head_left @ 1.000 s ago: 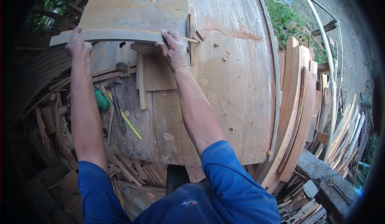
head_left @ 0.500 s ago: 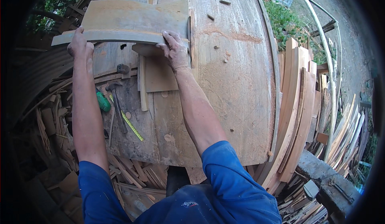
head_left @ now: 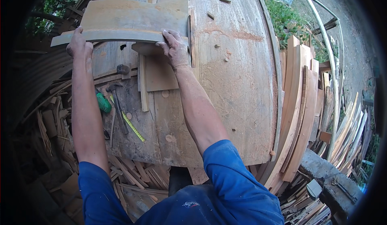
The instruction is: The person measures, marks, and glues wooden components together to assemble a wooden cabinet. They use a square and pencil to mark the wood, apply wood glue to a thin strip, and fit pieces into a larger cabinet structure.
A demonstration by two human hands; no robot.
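A wide wooden plank (head_left: 133,17) lies across the far part of a weathered wooden workbench (head_left: 238,88). My left hand (head_left: 78,43) grips its near edge at the left end. My right hand (head_left: 174,47) presses on the same edge near the right end, fingers curled over it. Under the plank sit smaller flat offcuts (head_left: 159,74) and a thin upright strip (head_left: 143,84).
On the bench's left part lie a hammer (head_left: 117,104), a green-handled tool (head_left: 103,103) and a yellow tape measure strip (head_left: 133,126). Long boards (head_left: 298,104) lean at the bench's right side. Wood scraps (head_left: 137,176) pile up below and to the left.
Both hands and the plank stay almost still; the plank looks shifted very slightly toward me.
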